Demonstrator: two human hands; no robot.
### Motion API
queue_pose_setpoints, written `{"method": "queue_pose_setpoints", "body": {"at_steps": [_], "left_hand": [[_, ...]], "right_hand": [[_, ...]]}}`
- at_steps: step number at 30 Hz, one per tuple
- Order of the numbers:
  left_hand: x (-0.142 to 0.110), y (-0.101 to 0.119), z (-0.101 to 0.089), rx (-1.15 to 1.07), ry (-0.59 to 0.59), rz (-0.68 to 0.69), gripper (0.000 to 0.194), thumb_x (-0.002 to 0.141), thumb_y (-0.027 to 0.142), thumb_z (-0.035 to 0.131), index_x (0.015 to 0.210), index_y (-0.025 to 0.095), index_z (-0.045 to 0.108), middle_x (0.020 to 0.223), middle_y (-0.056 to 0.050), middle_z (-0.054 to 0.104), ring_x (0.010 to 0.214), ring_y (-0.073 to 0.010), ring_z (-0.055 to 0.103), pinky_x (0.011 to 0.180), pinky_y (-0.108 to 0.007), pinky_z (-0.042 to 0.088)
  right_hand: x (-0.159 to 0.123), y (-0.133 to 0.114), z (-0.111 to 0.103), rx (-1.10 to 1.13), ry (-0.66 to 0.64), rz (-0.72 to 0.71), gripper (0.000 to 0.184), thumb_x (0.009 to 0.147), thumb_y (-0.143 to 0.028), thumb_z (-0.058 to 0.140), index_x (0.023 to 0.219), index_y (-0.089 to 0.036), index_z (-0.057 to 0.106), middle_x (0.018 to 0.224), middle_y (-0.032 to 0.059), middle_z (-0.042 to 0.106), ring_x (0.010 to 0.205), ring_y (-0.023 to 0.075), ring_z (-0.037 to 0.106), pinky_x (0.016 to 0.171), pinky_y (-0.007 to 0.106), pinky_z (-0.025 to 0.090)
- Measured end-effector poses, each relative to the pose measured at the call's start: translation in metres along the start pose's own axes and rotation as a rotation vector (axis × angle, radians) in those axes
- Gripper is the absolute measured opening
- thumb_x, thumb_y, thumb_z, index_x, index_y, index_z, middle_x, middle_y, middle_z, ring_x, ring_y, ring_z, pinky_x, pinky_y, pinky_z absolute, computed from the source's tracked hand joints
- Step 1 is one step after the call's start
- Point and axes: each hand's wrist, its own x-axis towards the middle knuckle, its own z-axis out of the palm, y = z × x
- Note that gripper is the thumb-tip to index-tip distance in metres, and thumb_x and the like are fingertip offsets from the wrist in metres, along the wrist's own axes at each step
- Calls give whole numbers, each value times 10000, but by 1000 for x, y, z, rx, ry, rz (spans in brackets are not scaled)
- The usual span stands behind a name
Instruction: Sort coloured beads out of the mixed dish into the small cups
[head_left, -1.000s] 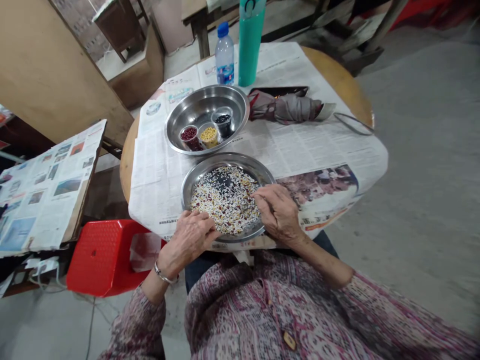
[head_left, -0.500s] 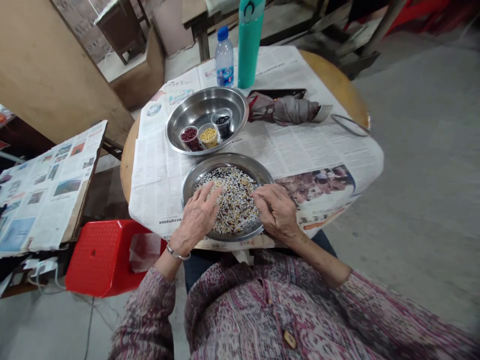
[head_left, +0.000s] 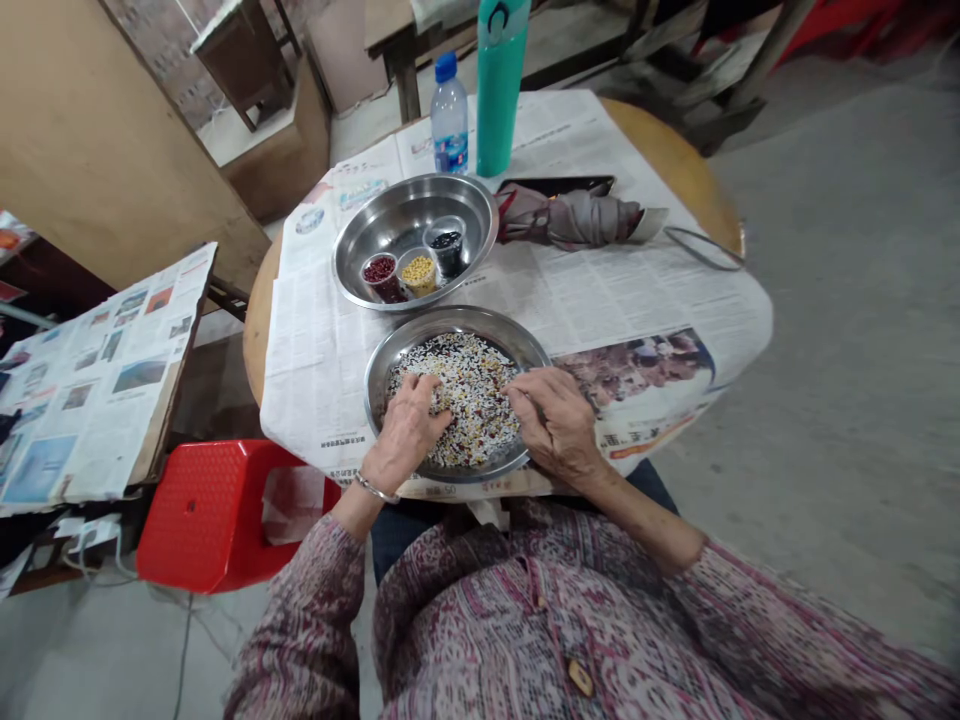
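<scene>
A steel basin [head_left: 390,345] near the table's front edge holds mixed rice and beans [head_left: 480,390] in white, yellow, dark red and black. Over its left part is my left hand [head_left: 409,425], fingers bent and apart, with the tips at the grains. I see nothing held in it. My right hand [head_left: 555,420] rests at the basin's right rim with fingers curled together; what they pinch, if anything, is hidden. Behind stands a larger steel basin [head_left: 360,225] with a cup of red beans [head_left: 384,280], a cup of yellow beans [head_left: 418,275] and a cup of black beans [head_left: 448,250].
Newspaper [head_left: 570,300] covers the round table. A water bottle [head_left: 450,115], a teal bottle [head_left: 499,100] and a rolled grey umbrella [head_left: 574,218] with a strap lie or stand toward the back. On the left are a red stool [head_left: 199,515] and a newspaper-covered board [head_left: 97,370].
My left hand's fingers have bent down toward the grains and its thumb has spread outward. My right hand stays at the rim. The view has shifted slightly.
</scene>
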Motion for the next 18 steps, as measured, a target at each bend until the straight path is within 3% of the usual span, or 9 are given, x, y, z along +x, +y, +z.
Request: {"method": "queue_pose_setpoints", "body": {"at_steps": [4,8,14,18], "left_hand": [[17,15,12,-87,27,39,263,828,21,652,1038,177,623,1038,-67,664,1017,-210,643,986,-389,527],[29,26,19,-154,30,108,209,860,30,628,1005,179,647,1007,-51,706,986,-200,668,977,-385,538],[26,37,21,-202,-6,282,392,915,26,534,1273,185,551,1246,-57,680,1180,-199,632,1058,-367,513],[22,39,17,-35,-30,292,414,892,152,650,1288,209,544,1391,-78,595,1291,-277,537,1123,-478,459]], "right_hand": [[0,1,0,-5,4,-16,125,954,-157,525,921,-241,612,877,44,697,851,218,621,844,395,492],[0,1,0,10,10,-19,133,959,-159,516,929,-243,614,884,42,698,853,216,622,851,395,493],[-1,-1,0,44,24,76,147,976,-205,491,916,-252,617,908,58,693,884,232,632,859,419,502],[-1,0,0,40,6,103,160,975,-226,486,902,-254,626,895,59,697,867,235,635,862,434,505]]}}
